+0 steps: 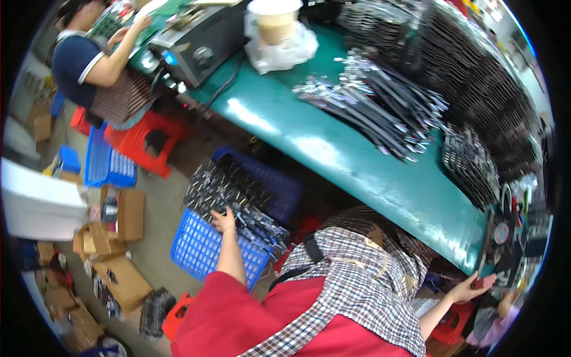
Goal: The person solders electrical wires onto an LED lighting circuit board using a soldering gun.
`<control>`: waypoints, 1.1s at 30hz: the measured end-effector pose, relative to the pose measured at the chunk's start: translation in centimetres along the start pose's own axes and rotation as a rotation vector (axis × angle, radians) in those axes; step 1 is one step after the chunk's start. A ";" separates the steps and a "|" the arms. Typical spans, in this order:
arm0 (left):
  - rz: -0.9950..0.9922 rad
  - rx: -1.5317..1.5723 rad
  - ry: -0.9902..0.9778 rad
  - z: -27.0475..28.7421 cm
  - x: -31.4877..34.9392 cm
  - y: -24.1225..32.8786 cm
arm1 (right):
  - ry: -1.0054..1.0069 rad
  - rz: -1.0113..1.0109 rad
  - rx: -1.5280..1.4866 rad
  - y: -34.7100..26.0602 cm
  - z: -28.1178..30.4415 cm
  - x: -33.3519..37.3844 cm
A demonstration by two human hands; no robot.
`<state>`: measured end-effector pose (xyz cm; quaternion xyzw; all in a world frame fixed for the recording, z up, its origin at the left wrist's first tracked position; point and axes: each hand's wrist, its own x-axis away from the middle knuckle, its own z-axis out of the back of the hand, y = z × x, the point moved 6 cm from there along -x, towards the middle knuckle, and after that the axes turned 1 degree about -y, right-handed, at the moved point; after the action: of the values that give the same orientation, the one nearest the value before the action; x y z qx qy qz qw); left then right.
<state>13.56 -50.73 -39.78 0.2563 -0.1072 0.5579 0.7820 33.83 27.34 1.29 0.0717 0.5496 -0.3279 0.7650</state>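
Observation:
My left hand [224, 221] reaches down to a blue plastic basket [196, 241] on the floor, left of my lap. Its fingers are spread over the near edge of a heap of short dark cables with shiny ends [229, 190]; whether they touch is hard to tell. My right hand [463, 291] is low at the right, by the table's near corner. Between its thumb and fingers is a small flat reddish piece [485, 281], whose kind I cannot make out.
On the green table [321, 152] lie a bundle of black cables [380, 104], tall stacks of dark strips [476, 77], a grey machine [199, 47] and a tub in plastic [276, 30]. Another person [98, 65] sits at the far left by a red stool [146, 140]. Cardboard boxes [128, 282] stand left.

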 end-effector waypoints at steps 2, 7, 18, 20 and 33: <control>-0.088 -0.099 0.041 -0.7 1.5 3.4 | 0.049 0.113 0.045 -1.2 1.4 -0.7; -0.168 -0.057 -0.127 -0.3 -2.0 2.9 | 0.059 -0.096 0.133 0.2 0.0 -0.1; -1.568 0.702 0.315 22.6 36.4 27.5 | 0.113 -0.349 -0.120 1.0 0.2 1.2; -1.973 0.675 0.211 22.6 46.2 30.7 | 0.112 -0.380 -0.242 1.1 -0.3 1.4; -2.552 -0.353 -0.236 5.6 70.9 42.4 | 0.087 -0.398 -0.252 1.0 -0.1 2.0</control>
<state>0.00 14.83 9.04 0.1182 0.0717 -0.6258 0.7676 34.73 27.35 -0.76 -0.1199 0.6218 -0.3979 0.6638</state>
